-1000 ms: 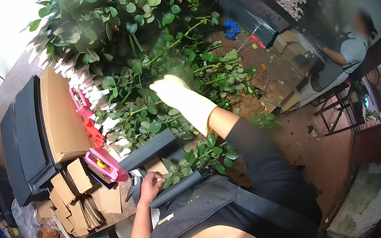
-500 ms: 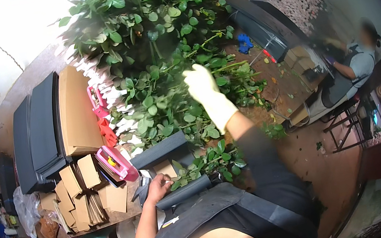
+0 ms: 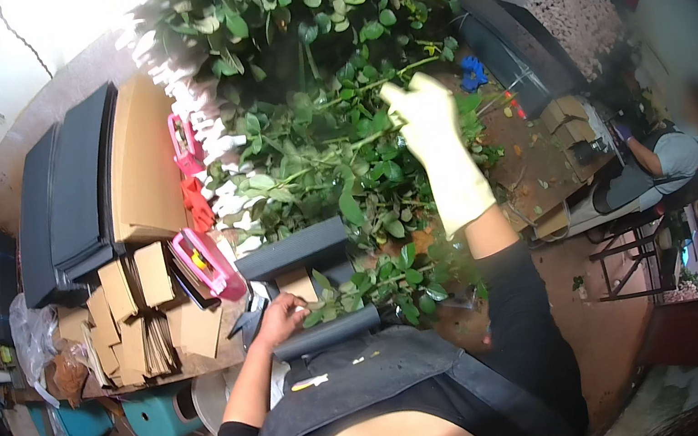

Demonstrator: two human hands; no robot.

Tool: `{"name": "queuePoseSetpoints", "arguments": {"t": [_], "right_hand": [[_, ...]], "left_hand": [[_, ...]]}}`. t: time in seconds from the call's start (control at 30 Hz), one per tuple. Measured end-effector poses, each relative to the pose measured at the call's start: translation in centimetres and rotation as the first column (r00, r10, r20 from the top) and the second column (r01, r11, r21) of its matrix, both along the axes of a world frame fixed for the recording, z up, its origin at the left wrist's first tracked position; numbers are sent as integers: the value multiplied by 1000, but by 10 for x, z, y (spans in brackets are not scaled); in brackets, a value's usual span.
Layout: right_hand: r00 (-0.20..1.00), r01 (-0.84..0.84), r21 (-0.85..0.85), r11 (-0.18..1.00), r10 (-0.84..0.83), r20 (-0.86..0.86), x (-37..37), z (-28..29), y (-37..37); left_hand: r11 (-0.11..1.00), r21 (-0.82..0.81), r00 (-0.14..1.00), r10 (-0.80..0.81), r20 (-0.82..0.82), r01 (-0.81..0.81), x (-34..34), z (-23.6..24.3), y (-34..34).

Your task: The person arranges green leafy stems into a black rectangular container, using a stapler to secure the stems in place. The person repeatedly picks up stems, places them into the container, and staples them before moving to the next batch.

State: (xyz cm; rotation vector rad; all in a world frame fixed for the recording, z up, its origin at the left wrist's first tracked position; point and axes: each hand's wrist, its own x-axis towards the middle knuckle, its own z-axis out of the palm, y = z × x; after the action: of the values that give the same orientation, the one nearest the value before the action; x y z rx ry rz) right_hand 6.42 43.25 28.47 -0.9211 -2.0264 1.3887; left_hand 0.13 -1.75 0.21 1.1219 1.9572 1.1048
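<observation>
My right hand (image 3: 422,111), in a pale yellow rubber glove, reaches over leafy green stems (image 3: 325,185); its fingers are bent among them, and what they grip, if anything, is unclear. My bare left hand (image 3: 288,314) is at the near end of a dark corrugated trough (image 3: 327,334), fingers curled on something small that I cannot make out. A leafy bunch (image 3: 392,280) lies in the trough. Pale flower heads, apparently wrapped, line the left side of the large pile of stems (image 3: 215,134).
Stacked dark sheets (image 3: 80,184), brown sheets (image 3: 141,160), cardboard pieces (image 3: 142,331) and pink tools (image 3: 205,265) are left; teal bins (image 3: 152,417) lie below. On the right are a blue item (image 3: 472,71), black boxes (image 3: 504,40), pink flowers (image 3: 573,10) and a seated person (image 3: 667,160).
My gloved right hand has moved right and farther up across the stems. The whole view has shifted somewhat as my head moved. My left hand remains at the trough's end.
</observation>
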Motion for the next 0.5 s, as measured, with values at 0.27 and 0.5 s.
{"name": "queuePoseSetpoints", "arguments": {"t": [0.27, 0.5], "right_hand": [[724, -653, 639, 406, 582, 370, 114, -57, -18], [97, -685, -133, 716, 271, 958, 134, -151, -37]], "left_hand": [[999, 0, 999, 46, 5, -46, 1, 18, 20], [995, 23, 971, 90, 221, -98, -8, -29, 6]]}}
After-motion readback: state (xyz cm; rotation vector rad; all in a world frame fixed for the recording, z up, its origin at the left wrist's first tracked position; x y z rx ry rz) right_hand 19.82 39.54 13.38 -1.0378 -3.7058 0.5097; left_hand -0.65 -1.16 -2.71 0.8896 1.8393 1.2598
